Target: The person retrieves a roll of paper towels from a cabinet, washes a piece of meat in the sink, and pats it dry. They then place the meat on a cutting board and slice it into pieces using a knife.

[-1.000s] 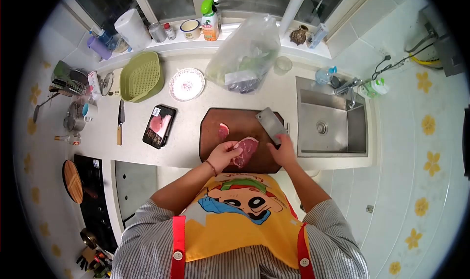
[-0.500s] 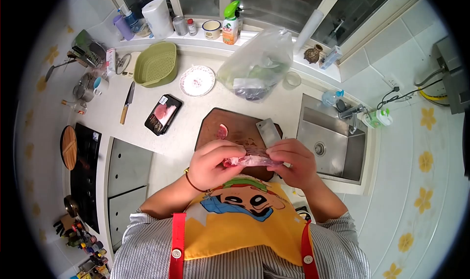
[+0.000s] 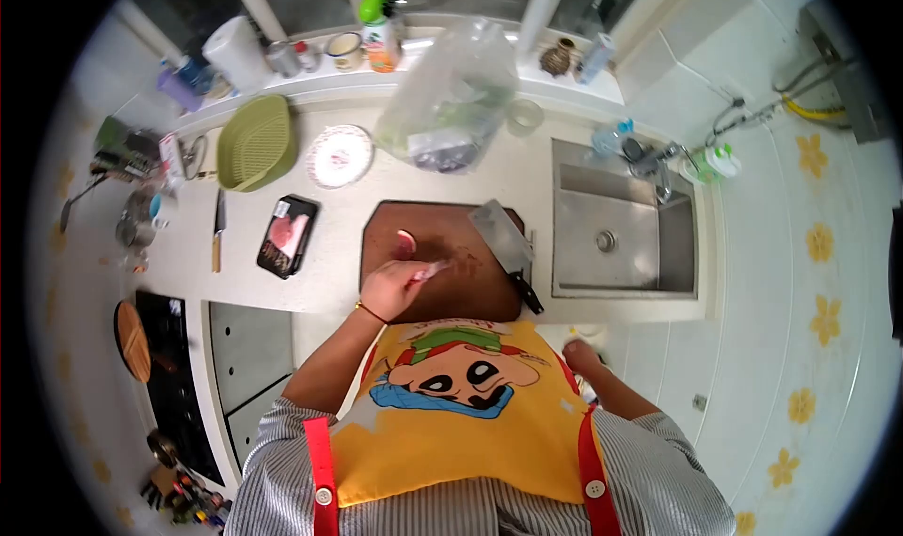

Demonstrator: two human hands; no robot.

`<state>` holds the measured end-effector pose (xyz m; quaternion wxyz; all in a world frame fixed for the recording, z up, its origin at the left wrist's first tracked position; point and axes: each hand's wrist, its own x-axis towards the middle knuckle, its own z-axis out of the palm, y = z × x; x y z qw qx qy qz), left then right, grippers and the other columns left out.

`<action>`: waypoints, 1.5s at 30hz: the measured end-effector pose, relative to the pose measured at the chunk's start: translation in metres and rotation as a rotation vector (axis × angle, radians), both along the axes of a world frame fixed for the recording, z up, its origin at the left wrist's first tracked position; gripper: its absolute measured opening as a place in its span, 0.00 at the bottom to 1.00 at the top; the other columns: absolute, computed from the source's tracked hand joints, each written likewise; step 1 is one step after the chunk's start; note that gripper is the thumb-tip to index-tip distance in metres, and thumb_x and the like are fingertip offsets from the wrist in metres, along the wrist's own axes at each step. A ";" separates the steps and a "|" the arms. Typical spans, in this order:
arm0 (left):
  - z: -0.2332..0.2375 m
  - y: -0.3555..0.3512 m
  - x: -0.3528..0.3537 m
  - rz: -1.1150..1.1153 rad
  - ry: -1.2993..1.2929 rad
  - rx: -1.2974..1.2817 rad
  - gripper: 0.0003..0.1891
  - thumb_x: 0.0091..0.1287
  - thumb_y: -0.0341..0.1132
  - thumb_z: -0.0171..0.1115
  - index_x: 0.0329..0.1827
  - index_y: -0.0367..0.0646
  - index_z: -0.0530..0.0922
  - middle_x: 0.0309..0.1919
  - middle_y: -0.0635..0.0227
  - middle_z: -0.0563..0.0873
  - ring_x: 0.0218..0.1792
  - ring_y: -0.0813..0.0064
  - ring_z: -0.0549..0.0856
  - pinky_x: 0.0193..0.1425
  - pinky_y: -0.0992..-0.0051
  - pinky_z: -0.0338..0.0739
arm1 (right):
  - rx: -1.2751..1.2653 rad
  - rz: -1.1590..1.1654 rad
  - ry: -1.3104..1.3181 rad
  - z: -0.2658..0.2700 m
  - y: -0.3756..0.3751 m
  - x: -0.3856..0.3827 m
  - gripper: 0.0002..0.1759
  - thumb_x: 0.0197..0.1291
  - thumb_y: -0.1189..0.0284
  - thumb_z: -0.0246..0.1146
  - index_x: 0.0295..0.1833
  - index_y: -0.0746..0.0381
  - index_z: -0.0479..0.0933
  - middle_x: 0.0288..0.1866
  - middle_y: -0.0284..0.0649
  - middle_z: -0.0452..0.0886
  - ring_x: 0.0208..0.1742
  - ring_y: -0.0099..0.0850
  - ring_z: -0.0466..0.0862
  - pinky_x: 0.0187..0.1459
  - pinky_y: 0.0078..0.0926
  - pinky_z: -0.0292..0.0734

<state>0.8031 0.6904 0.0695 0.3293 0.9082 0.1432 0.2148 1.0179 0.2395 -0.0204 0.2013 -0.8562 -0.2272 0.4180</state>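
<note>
My left hand [image 3: 392, 289] is closed on a small strip of meat [image 3: 431, 271] above the brown cutting board [image 3: 414, 304]. A round slice of meat [image 3: 405, 244] lies on the board just behind that hand. A cleaver [image 3: 503, 237] rests across the board's right edge, its black handle toward me. My right hand [image 3: 582, 355] is low beside the apron at the counter's front edge, blurred, its fingers not clear.
A black meat tray [image 3: 288, 236], knife [image 3: 218, 232], green basket [image 3: 257, 145] and patterned plate [image 3: 340, 156] are on the left. Behind the board sits a plastic bag of greens [image 3: 453, 108]. The sink [image 3: 616, 207] is on the right.
My right hand has let go of the meat and dropped to the lower right. My left hand still holds a piece, now lower over the board. The view has shifted and the cleaver shows fully.
</note>
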 end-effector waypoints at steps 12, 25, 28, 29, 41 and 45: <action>-0.051 -0.007 -0.007 -0.049 0.222 -0.107 0.15 0.61 0.30 0.76 0.50 0.50 0.87 0.40 0.63 0.91 0.40 0.58 0.89 0.45 0.63 0.85 | -0.105 -0.583 0.430 0.010 -0.082 -0.140 0.19 0.68 0.65 0.61 0.59 0.63 0.82 0.55 0.51 0.87 0.59 0.48 0.85 0.61 0.44 0.80; -0.058 -0.011 -0.001 -0.082 0.268 -0.104 0.14 0.63 0.31 0.74 0.52 0.50 0.86 0.43 0.63 0.91 0.42 0.58 0.89 0.47 0.63 0.86 | -0.048 -0.620 0.417 0.004 -0.056 -0.138 0.19 0.67 0.65 0.62 0.59 0.62 0.82 0.55 0.51 0.87 0.59 0.48 0.85 0.61 0.43 0.80; -0.056 -0.013 0.003 -0.072 0.303 -0.147 0.14 0.63 0.31 0.74 0.52 0.50 0.86 0.43 0.64 0.90 0.43 0.58 0.89 0.47 0.63 0.86 | -0.057 -0.583 0.418 0.000 -0.052 -0.128 0.19 0.67 0.64 0.62 0.59 0.62 0.82 0.55 0.51 0.87 0.60 0.48 0.85 0.61 0.43 0.80; -0.055 -0.014 0.001 -0.096 0.304 -0.174 0.14 0.62 0.31 0.73 0.51 0.51 0.86 0.44 0.64 0.90 0.43 0.58 0.89 0.47 0.63 0.86 | -0.062 -0.568 0.417 -0.001 -0.051 -0.123 0.19 0.67 0.64 0.62 0.59 0.62 0.82 0.55 0.51 0.87 0.60 0.48 0.85 0.61 0.43 0.80; -0.069 -0.021 -0.015 -0.111 0.356 -0.150 0.12 0.63 0.35 0.72 0.50 0.51 0.86 0.48 0.65 0.90 0.48 0.57 0.88 0.53 0.61 0.85 | -0.131 -0.473 0.405 0.005 -0.051 -0.087 0.19 0.67 0.64 0.63 0.59 0.62 0.82 0.55 0.51 0.87 0.60 0.49 0.85 0.61 0.43 0.80; -0.073 -0.016 -0.017 -0.126 0.403 -0.207 0.12 0.63 0.35 0.71 0.50 0.51 0.86 0.49 0.65 0.90 0.49 0.57 0.88 0.53 0.61 0.85 | -0.157 -0.475 0.401 0.014 -0.058 -0.087 0.19 0.67 0.64 0.64 0.59 0.62 0.82 0.55 0.51 0.87 0.60 0.49 0.85 0.61 0.43 0.80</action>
